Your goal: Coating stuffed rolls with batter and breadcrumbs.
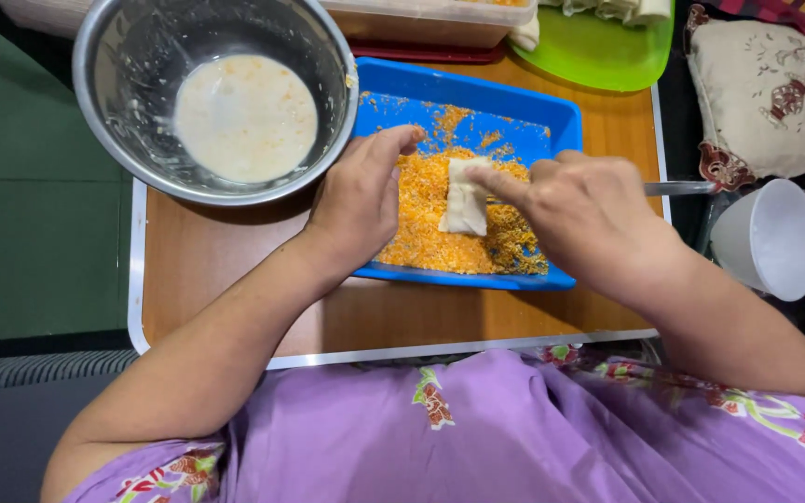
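Observation:
A pale rectangular roll of dough (466, 197) lies on orange breadcrumbs (426, 219) inside a blue tray (477, 93). My right hand (578, 212) reaches in from the right, its forefinger tip touching the roll's upper right side; a metal handle (680, 188) sticks out behind that hand. My left hand (361, 200) rests on the tray's left edge, fingers curled loosely, thumb stretched toward the crumbs, holding nothing that I can see.
A steel bowl (123, 56) with creamy batter (245, 117) stands at the back left of the wooden table (207, 270). A green tray (598, 51) with more pale rolls, a clear tub (421, 23), a white plastic cup (768, 237) and a cushion (770, 88) lie beyond and to the right.

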